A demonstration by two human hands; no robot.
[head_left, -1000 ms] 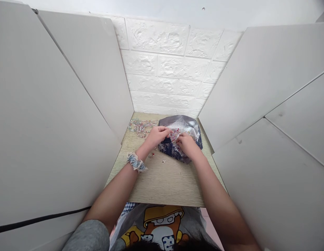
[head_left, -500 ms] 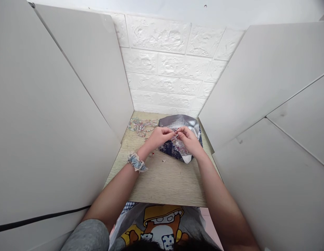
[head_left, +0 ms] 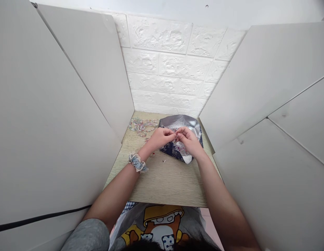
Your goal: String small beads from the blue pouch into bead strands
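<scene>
My left hand (head_left: 159,138) and my right hand (head_left: 187,140) meet fingertip to fingertip above a dark blue patterned bag (head_left: 177,122) with a silver lining, which lies open on the wooden table (head_left: 162,181). Both hands are closed in a pinch on something tiny and reddish between them; I cannot make out what it is. Small coloured beads show inside the bag under the hands. A blue scrunchie (head_left: 137,162) sits on my left wrist.
A heap of beaded strands (head_left: 141,124) lies at the table's far left. A few loose beads (head_left: 164,161) lie near my left wrist. White panels close in both sides, and a white brick wall stands behind.
My right hand has lifted out of the bag and joined the left in a pinch above it. Since half a second ago the hands have barely moved.
</scene>
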